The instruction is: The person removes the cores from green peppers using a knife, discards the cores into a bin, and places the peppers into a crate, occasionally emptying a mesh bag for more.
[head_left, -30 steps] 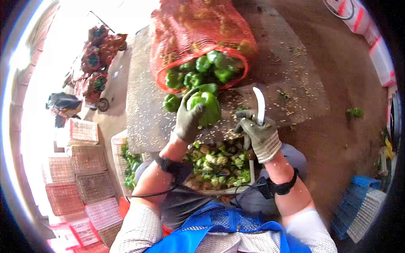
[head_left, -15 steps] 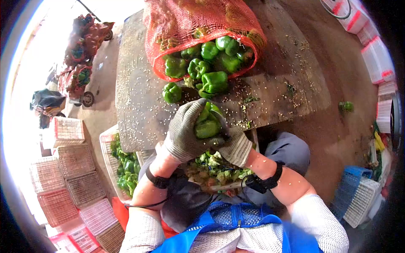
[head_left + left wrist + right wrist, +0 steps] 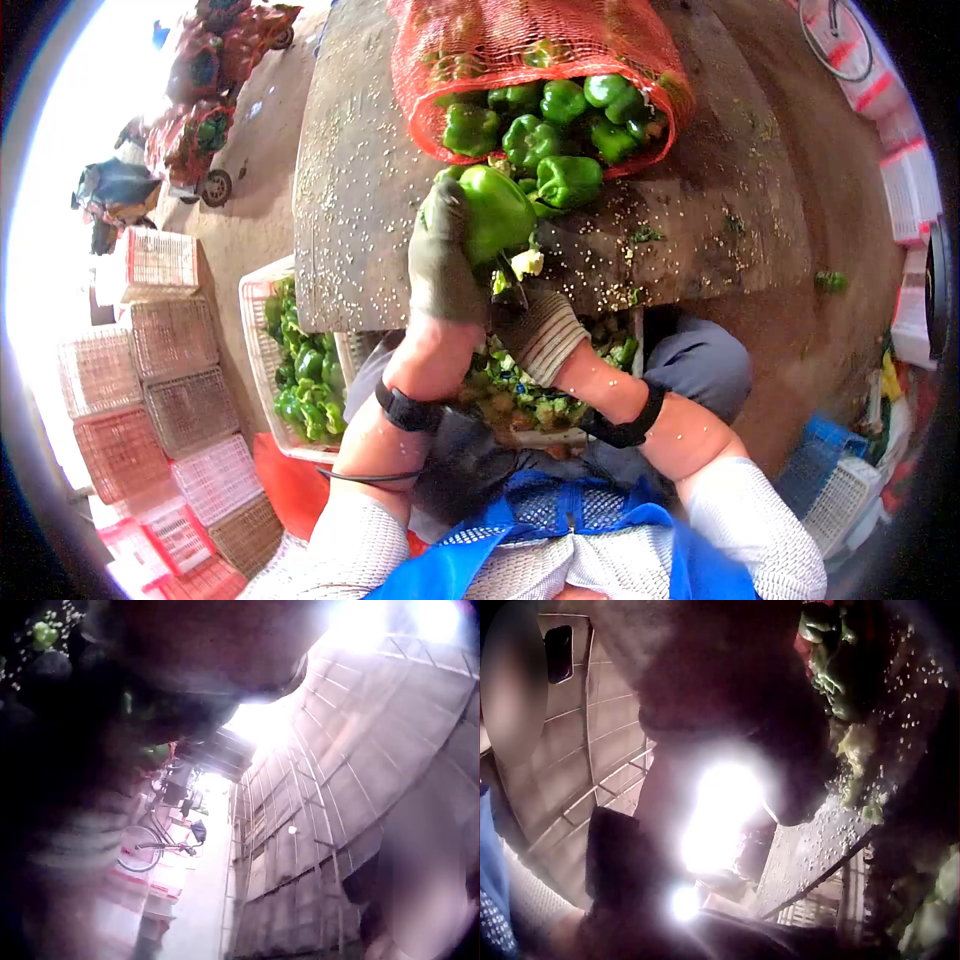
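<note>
Before the opening of the red mesh sack (image 3: pixel 550 45), my gloved left hand (image 3: pixel 442 255) grips a green bell pepper (image 3: pixel 497 215), its fingers around the left side. Close below the pepper is my gloved right hand (image 3: pixel 540 330), fingers curled; the curved knife it holds is mostly hidden now. A pale pepper core (image 3: pixel 526 263) shows between the pepper and the right hand. Another green pepper (image 3: pixel 570 182) lies on the board just outside the sack, and several more sit inside its mouth. Both wrist views are dark around the hands.
The seed-strewn board (image 3: pixel 360 230) lies in front of me. Below its edge stands a crate of pepper scraps (image 3: pixel 545 437); to the left is a white crate (image 3: pixel 258 350) of green peppers. Stacked crates (image 3: pixel 185 410) stand farther left, blue and white crates (image 3: pixel 815 455) at right.
The right hand has come left from beside the board with the knife to under the pepper. The left hand has moved the pepper up toward the sack, and a pale core shows below it.
</note>
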Motion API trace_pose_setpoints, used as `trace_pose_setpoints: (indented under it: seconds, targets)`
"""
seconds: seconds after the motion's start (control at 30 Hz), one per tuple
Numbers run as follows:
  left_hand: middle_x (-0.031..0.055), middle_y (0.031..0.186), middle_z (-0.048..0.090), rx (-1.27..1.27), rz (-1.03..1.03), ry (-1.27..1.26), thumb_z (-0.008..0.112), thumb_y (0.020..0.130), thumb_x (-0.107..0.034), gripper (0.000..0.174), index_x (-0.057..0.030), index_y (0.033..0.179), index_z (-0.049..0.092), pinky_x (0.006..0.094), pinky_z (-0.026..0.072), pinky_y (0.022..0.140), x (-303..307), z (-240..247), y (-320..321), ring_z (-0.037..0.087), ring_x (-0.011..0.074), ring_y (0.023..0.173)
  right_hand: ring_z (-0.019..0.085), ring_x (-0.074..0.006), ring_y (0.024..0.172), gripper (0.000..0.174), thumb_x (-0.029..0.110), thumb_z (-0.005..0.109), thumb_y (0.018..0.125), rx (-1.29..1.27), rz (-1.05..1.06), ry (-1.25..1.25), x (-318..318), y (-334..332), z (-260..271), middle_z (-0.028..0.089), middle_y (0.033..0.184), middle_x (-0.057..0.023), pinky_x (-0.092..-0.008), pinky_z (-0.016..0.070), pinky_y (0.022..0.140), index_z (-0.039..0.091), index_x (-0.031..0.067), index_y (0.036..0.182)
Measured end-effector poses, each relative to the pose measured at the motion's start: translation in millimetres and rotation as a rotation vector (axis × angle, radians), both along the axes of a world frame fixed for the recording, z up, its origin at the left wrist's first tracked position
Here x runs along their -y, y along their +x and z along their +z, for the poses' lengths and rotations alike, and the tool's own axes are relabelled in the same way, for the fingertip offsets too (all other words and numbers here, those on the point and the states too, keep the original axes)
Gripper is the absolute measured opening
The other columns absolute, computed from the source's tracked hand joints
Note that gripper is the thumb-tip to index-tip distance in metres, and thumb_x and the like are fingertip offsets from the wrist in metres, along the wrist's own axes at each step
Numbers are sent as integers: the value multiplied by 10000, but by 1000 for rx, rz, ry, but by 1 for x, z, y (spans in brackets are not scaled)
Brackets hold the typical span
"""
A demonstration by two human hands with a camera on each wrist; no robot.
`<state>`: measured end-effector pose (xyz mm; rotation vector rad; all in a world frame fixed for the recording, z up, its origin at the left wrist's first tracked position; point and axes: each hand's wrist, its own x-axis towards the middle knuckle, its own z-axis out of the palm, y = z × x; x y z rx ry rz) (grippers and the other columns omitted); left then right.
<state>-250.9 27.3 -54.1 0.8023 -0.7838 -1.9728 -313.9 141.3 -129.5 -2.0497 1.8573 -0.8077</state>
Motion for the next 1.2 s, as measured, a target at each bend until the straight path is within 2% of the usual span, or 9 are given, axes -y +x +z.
trace_pose_setpoints:
  seconds: [0.1, 0.17, 0.3, 0.47, 0.5, 0.67, 0.8, 0.93, 1.2]
  targets:
    - [141, 1176, 634, -330, -58, 323, 546, 937, -522, 572, -62, 1276, 517, 490, 516, 918, 26, 14, 13, 628, 313, 1041, 630, -294, 694, 153, 152, 575, 864, -345, 279, 231, -19, -4, -14, 660, 741, -145, -402, 503, 647, 674, 37, 840]
    - [132, 1174, 636, -276, -62, 400, 578, 914, -537, 592, -72, 1275, 519, 497, 524, 896, 45, 4, 29, 634, 307, 1026, 641, -131, 715, 80, 43, 662, 855, 802, -321, 546, -22, 8, 0, 702, 796, -85, -281, 519, 643, 697, -3, 911]
    - [118, 1182, 634, -242, -269, 423, 597, 920, -490, 566, -73, 1293, 518, 440, 533, 900, 36, -6, 40, 637, 269, 1035, 655, -155, 890, 635, 106, 674, 870, 587, -267, 298, -20, -36, 58, 702, 1028, -122, -296, 526, 806, 402, 51, 1441]
    - [111, 1272, 588, -166, -539, 485, 564, 943, -489, 606, -60, 1362, 476, 428, 463, 1020, 8, -5, 36, 580, 243, 1157, 577, -235, 1156, 807, 144, 762, 796, 1083, -197, -67, -13, -48, 62, 574, 1304, -167, -353, 462, 987, 328, 11, 1462]
    - [113, 1269, 591, -150, -571, 511, 566, 940, -495, 613, -52, 1355, 480, 408, 455, 1032, 3, -4, 32, 581, 235, 1158, 538, -240, 1210, 899, 207, 820, 769, 666, -144, -42, -17, -58, 58, 514, 1346, -158, -355, 447, 1013, 279, 31, 1464]
    - [128, 1350, 531, -23, -757, 408, 414, 883, -734, 846, -94, 1435, 380, 371, 475, 974, -21, 25, 24, 550, 234, 1202, 538, -244, 1197, 902, 243, 851, 701, 562, -142, -79, -19, -67, 75, 539, 1299, -139, -366, 419, 1031, 352, 29, 1420]
    - [135, 1290, 526, 332, -559, -212, 482, 834, -763, 987, -14, 1454, 311, 342, 434, 977, -21, 13, 17, 515, 193, 1159, 534, -242, 1203, 937, 283, 833, 695, 800, -142, 49, -17, -74, 76, 555, 1297, -130, -365, 414, 1038, 338, 22, 1446]
    - [168, 1186, 543, 481, -271, -952, 695, 770, -633, 811, 8, 1241, 533, 396, 424, 989, -33, 3, 19, 527, 271, 1147, 536, -216, 1188, 1009, 254, 809, 674, 1032, -127, 118, -14, -76, 81, 573, 1278, -96, -358, 412, 1041, 264, 31, 1493]
    - [117, 1077, 640, 299, -49, -348, 513, 933, -588, 638, -27, 1235, 532, 382, 517, 901, -31, -20, -18, 630, 235, 987, 596, -247, 1103, 858, 173, 778, 667, 1019, -308, 93, -3, -70, 74, 603, 1185, -142, -370, 471, 977, 380, 30, 1414]
